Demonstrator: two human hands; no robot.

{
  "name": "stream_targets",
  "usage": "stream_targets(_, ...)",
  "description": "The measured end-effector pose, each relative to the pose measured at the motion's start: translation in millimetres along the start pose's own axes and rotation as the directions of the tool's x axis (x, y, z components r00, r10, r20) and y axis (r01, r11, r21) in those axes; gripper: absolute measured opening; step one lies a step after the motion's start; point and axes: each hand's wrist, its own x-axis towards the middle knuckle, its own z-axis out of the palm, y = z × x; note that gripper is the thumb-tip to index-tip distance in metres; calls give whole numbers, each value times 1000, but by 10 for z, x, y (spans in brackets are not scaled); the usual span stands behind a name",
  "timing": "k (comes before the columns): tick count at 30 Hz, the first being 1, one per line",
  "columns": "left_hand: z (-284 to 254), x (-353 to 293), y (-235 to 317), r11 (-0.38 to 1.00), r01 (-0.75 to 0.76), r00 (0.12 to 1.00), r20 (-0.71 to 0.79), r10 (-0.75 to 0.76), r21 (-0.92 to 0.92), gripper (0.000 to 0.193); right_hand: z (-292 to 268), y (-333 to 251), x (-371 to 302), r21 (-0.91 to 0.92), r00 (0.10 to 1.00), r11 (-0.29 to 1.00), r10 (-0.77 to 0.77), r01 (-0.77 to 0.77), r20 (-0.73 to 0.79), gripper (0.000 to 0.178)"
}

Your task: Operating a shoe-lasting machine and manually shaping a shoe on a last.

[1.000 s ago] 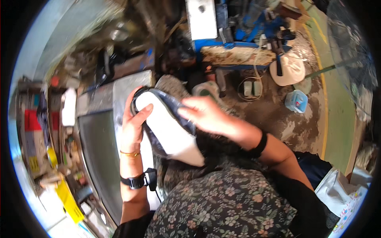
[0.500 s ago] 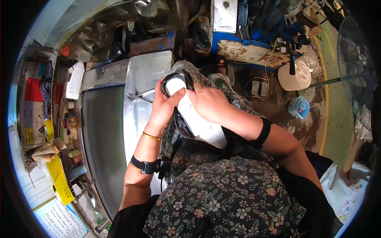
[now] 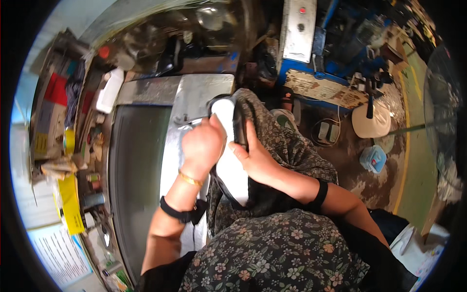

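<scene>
A black shoe (image 3: 232,160) lies lengthwise over my lap, its white, flat bottom turned up and dark upper showing along the edges. My right hand (image 3: 258,158) grips its right side, thumb on the white bottom and fingers along the black edge. At the shoe's left edge, my left hand (image 3: 203,144) is closed like a fist and smeared by motion; whatever is between its fingers is hidden. Beyond that hand, metal pincers (image 3: 183,120) rest on the shiny metal bench top (image 3: 202,87), their handles partly covered by the hand.
A dark panel (image 3: 138,185) lies left of the bench top, beside a cluttered shelf (image 3: 92,160). A blue machine (image 3: 296,68) stands at the far right. On the floor are a pale stool (image 3: 370,120), a light-blue bucket (image 3: 373,159) and a pedal (image 3: 326,131) with a cable.
My left hand has left its thumb-on-bottom hold and closed into a fist at the shoe's left edge. My right hand has moved to the shoe's right side. The shoe sits more upright in view.
</scene>
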Motion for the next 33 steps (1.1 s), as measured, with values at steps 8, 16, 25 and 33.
stream_targets(8, -17, -580, -57, 590, 478, 827, 559, -53, -651, 62, 124, 283, 85, 252, 948, 914, -300, 318, -110, 76)
stream_targets(16, 359, -461, 74, -234, 297, 932, 334, -139, -926, 66, 33, 461, -112, 30, 912, 912, -407, 409, -52, 79)
stream_targets(25, 178, 2, 114, 15, 229, 971, 229, 60, -973, 45, -568, -14, 453, 349, 873, 815, -487, 463, -23, 65)
stream_targets(33, 182, -8, 103, -419, 317, 948, 276, 157, -851, 40, -348, -82, 722, 98, 839, 836, -544, 540, 14, 31)
